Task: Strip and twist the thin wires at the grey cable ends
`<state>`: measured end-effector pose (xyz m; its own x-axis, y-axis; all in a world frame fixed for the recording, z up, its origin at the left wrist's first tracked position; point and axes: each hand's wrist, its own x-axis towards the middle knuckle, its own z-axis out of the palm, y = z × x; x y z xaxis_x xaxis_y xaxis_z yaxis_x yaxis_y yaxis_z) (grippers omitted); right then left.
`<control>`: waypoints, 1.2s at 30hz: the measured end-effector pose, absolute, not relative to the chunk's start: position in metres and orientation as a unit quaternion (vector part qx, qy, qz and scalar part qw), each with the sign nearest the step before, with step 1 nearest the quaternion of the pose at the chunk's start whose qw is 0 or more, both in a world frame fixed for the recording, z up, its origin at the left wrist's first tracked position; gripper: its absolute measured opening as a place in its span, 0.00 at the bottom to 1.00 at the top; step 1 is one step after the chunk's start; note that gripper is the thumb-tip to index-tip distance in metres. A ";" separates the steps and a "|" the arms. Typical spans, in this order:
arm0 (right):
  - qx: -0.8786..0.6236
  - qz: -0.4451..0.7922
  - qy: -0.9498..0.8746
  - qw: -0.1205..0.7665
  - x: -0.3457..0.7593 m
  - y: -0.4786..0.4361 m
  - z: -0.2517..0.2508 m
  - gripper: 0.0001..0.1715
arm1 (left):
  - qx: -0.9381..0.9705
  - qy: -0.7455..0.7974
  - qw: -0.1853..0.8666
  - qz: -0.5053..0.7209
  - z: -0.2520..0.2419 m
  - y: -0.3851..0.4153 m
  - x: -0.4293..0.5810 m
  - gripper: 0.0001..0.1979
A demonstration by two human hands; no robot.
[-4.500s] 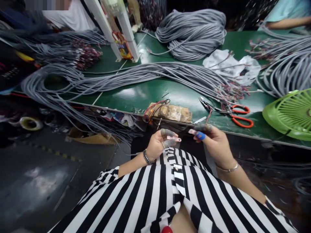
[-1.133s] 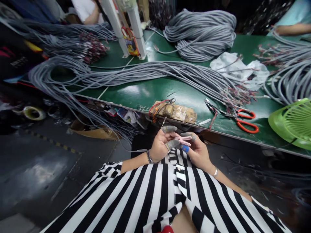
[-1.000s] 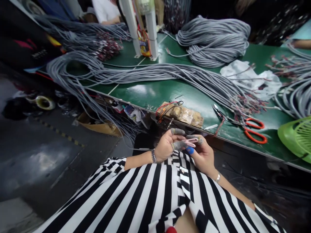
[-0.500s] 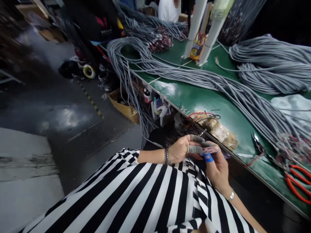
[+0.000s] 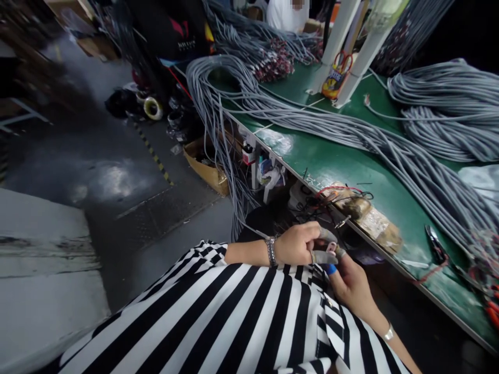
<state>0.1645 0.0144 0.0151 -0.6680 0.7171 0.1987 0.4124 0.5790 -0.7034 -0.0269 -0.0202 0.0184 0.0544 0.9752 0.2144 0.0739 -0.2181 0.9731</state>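
A small pink piece (image 5: 331, 247) sits between the fingertips of both hands, in front of the striped shirt. My left hand (image 5: 302, 244), with grey covers on its fingers and a metal watch band at the wrist, pinches it from the left. My right hand (image 5: 351, 280), with a blue wrap on the thumb, has its fingertips closed at the piece's right side. Just beyond the hands, a taped brown bundle (image 5: 380, 227) and red and black wires lie at the table edge.
Long bundles of grey cable (image 5: 312, 120) cross the green table (image 5: 304, 156) and hang over its left edge. Pliers (image 5: 435, 244) lie at the right. Orange-handled scissors (image 5: 343, 63) stand by white posts. A cardboard box (image 5: 208, 171) is on the floor. A person in white (image 5: 286, 15) is behind.
The view has shifted, so the table items appear farther right. The pink piece has turned from lying sideways to more upright between my fingers. My left hand has moved slightly right.
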 end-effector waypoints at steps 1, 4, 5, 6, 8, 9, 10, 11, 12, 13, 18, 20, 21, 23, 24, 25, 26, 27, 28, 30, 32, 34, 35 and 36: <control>-0.327 0.325 -0.858 0.225 0.163 0.014 0.015 0.07 | 0.575 0.453 0.444 0.517 0.017 -0.020 -0.028 0.19; -0.339 0.353 -0.847 0.205 0.156 0.012 0.016 0.09 | 0.501 0.442 0.537 0.515 0.013 -0.017 -0.029 0.17; -0.347 0.366 -0.840 0.200 0.154 0.011 0.018 0.10 | 0.470 0.434 0.578 0.507 0.012 -0.016 -0.030 0.18; -0.354 0.381 -0.831 0.198 0.152 0.010 0.019 0.10 | 0.439 0.429 0.611 0.500 0.011 -0.016 -0.031 0.19; -0.368 0.409 -0.811 0.197 0.148 0.008 0.022 0.11 | 0.397 0.440 0.635 0.496 0.011 -0.014 -0.034 0.20; -0.375 0.418 -0.803 0.201 0.146 0.008 0.023 0.12 | 0.387 0.453 0.628 0.500 0.012 -0.013 -0.036 0.20; -0.382 0.421 -0.796 0.207 0.144 0.008 0.024 0.13 | 0.386 0.463 0.619 0.504 0.013 -0.012 -0.037 0.19; -0.391 0.420 -0.790 0.215 0.143 0.009 0.025 0.13 | 0.388 0.470 0.611 0.505 0.014 -0.011 -0.038 0.19; -0.400 0.418 -0.784 0.226 0.142 0.011 0.025 0.13 | 0.393 0.473 0.606 0.504 0.015 -0.009 -0.039 0.18; -0.406 0.423 -0.776 0.233 0.142 0.012 0.025 0.13 | 0.399 0.475 0.604 0.500 0.015 -0.007 -0.039 0.18; -0.436 0.575 -0.648 0.244 0.141 0.020 0.022 0.16 | 0.432 0.479 0.612 0.457 0.013 0.006 -0.035 0.18; -0.453 0.636 -0.575 0.246 0.141 0.021 0.020 0.18 | 0.447 0.474 0.620 0.437 0.010 0.011 -0.034 0.19; -0.460 0.655 -0.546 0.247 0.141 0.022 0.019 0.19 | 0.455 0.469 0.625 0.428 0.008 0.015 -0.033 0.19; -0.474 0.678 -0.500 0.255 0.142 0.022 0.016 0.19 | 0.468 0.459 0.628 0.418 0.004 0.023 -0.033 0.20; -0.479 0.688 -0.479 0.262 0.143 0.022 0.014 0.19 | 0.472 0.455 0.626 0.422 0.001 0.028 -0.032 0.20; -0.483 0.697 -0.455 0.270 0.143 0.022 0.012 0.20 | 0.467 0.454 0.622 0.435 -0.002 0.033 -0.031 0.21; -0.487 0.706 -0.431 0.280 0.144 0.022 0.010 0.20 | 0.450 0.457 0.620 0.452 -0.004 0.039 -0.030 0.22; -0.490 0.716 -0.405 0.289 0.144 0.022 0.009 0.21 | 0.424 0.463 0.624 0.466 -0.006 0.045 -0.029 0.23; -0.492 0.726 -0.379 0.296 0.145 0.023 0.008 0.21 | 0.391 0.467 0.636 0.474 -0.008 0.051 -0.027 0.24; -0.492 0.748 -0.330 0.299 0.145 0.025 0.007 0.21 | 0.326 0.459 0.679 0.471 -0.009 0.064 -0.022 0.24; -0.486 0.771 -0.288 0.293 0.145 0.029 0.009 0.20 | 0.283 0.424 0.733 0.452 -0.008 0.075 -0.017 0.22; -0.475 0.791 -0.255 0.289 0.143 0.033 0.012 0.19 | 0.251 0.382 0.772 0.442 -0.006 0.085 -0.012 0.20; -0.468 0.800 -0.241 0.287 0.141 0.036 0.013 0.18 | 0.239 0.366 0.785 0.440 -0.005 0.088 -0.010 0.18; -0.461 0.808 -0.230 0.285 0.140 0.038 0.015 0.18 | 0.226 0.355 0.794 0.440 -0.004 0.090 -0.008 0.16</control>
